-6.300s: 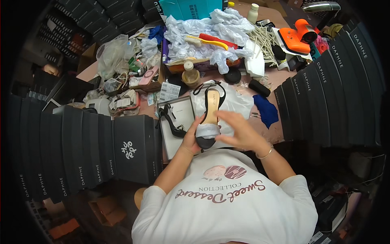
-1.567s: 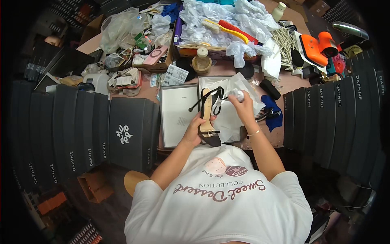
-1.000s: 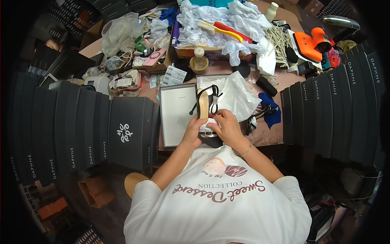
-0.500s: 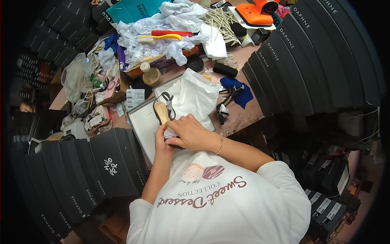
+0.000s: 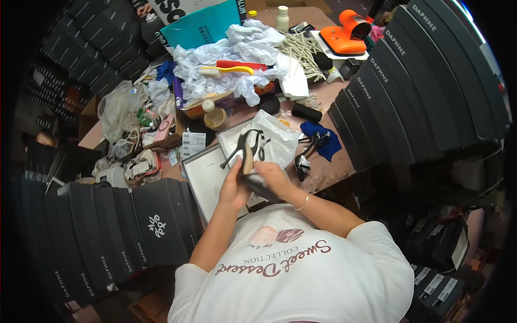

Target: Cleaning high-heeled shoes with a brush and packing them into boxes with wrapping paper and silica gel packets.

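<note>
A black high-heeled shoe with a beige insole and thin straps is tilted in front of my chest, its toe toward me and its thin heel pointing left. My left hand is wrapped round its side from the left. At the shoe's front opening, my right hand has its fingers curled in; a bit of white shows beside them, too small to name. Under the shoe lies an open shoe box with white tissue paper. The matching black shoe lies to the right, against a blue cloth.
Stacks of black shoe boxes rise on the left and right. Behind the open box stand a bottle and a bin of crumpled paper with brushes on top. An orange device and white sticks are at the far right.
Both hands have lifted and turned the shoe, so its heel now shows at the left. My right hand has moved to the toe's right side. The whole view has shifted slightly.
</note>
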Demonstrator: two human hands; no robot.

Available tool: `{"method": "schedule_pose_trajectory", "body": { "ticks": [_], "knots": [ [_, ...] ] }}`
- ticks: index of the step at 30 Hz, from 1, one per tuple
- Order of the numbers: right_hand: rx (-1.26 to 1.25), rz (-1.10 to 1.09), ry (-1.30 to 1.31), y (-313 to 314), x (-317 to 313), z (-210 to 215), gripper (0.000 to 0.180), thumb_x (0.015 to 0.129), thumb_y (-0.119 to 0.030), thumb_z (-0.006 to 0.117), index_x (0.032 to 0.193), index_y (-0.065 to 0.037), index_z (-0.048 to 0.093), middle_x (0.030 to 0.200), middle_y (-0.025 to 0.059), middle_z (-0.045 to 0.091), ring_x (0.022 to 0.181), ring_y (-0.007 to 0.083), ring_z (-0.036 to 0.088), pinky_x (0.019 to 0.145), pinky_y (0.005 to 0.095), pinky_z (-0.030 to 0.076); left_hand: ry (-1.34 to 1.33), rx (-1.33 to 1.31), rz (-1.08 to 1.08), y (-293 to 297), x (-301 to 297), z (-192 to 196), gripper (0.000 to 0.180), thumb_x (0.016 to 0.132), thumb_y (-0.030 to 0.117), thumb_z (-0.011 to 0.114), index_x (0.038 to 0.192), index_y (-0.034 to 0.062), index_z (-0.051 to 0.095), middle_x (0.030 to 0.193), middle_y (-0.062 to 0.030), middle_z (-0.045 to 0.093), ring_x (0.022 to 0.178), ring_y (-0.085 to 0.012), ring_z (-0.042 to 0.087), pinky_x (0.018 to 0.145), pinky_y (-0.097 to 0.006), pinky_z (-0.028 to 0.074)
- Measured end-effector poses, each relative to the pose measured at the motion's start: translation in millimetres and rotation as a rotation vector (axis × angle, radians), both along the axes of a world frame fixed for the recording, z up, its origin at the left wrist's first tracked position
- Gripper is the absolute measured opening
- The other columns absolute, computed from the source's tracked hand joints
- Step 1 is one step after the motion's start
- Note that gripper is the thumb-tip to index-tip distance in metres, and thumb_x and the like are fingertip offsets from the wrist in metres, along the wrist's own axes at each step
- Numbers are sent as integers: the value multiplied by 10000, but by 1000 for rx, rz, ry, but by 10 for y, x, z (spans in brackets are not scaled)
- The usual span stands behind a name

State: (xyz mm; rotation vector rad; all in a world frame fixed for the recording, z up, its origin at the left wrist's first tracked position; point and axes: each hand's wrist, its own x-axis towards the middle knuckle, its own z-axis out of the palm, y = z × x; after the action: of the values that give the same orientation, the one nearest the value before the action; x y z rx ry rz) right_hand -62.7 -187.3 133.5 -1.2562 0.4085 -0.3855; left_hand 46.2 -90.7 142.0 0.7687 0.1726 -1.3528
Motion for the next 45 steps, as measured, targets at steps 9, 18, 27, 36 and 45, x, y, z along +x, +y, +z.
{"method": "schedule_pose_trajectory", "body": {
  "ticks": [9,18,27,36,45],
  "knots": [
    [1306,53,-202,-96,24,47,477,934,-515,401,1043,-109,627,920,56,665,756,167,651,613,267,521,-75,-112,22,-126,-300,115,658,873,611,481,1254,75,506,1155,-50,578,1075,-185,550,942,-348,432],
    [109,-93,310,-458,-439,-351,258,954,-244,502,986,-5,592,940,56,618,823,126,619,663,254,523,-205,-63,285,-81,-182,-98,505,902,357,481,1267,8,460,1194,-135,561,1166,-262,515,991,-381,417],
    [-203,-123,143,-685,-786,-162,453,819,-139,686,1218,-30,503,1173,82,546,1091,173,529,884,289,457,-270,-26,230,-19,-55,-138,482,946,308,444,1325,15,389,1147,-130,567,1054,-227,572,924,-371,460],
    [138,131,-23,-158,-207,68,659,788,-9,612,1384,18,332,1329,114,438,1202,197,455,1024,317,361,-593,-3,-48,169,25,24,557,940,308,457,1412,41,326,1342,-84,447,1241,-166,400,1021,-343,289],
    [-620,116,155,-53,-365,235,485,783,-111,672,1223,4,505,1187,137,521,1043,258,546,880,331,444,-156,8,240,232,-190,-164,405,882,112,560,1260,40,435,1041,-101,598,917,-167,616,778,-309,528]
  ]
}}
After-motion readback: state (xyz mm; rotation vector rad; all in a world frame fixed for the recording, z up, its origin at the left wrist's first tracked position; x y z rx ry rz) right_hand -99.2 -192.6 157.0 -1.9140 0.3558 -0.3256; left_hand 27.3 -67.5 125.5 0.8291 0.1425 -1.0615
